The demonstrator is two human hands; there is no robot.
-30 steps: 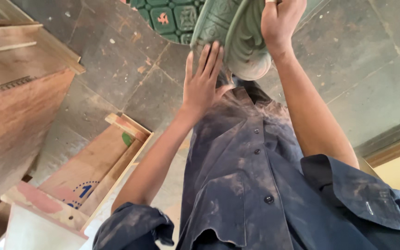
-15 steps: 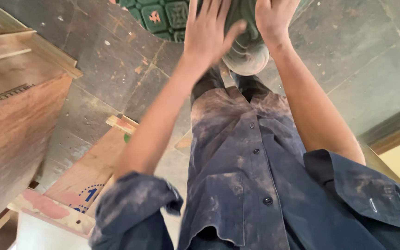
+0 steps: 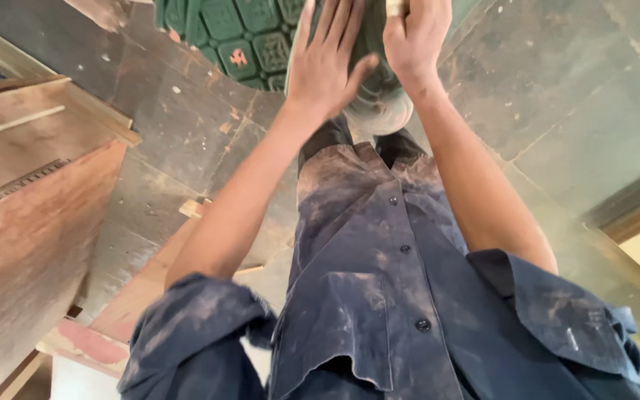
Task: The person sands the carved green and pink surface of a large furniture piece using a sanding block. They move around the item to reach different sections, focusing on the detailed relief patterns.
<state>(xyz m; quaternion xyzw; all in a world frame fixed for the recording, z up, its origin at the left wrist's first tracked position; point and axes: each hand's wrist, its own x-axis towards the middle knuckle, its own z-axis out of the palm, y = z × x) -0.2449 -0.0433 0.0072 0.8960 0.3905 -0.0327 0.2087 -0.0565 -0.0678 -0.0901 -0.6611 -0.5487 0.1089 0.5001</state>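
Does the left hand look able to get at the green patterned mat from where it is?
Probably yes: the left hand lies flat on the green tool, and the green patterned mat sits just beside it with nothing visible between.

Grey stone floor (image 3: 557, 89) bears wooden boards (image 3: 31, 222) (dusty) and green mat (image 3: 238, 37).

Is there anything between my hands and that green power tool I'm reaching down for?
Nothing visible stands between them. The left hand lies flat on the side of the green power tool, and the right hand is on its top. Below the tool is bare stone floor; the green patterned mat lies off to the side.
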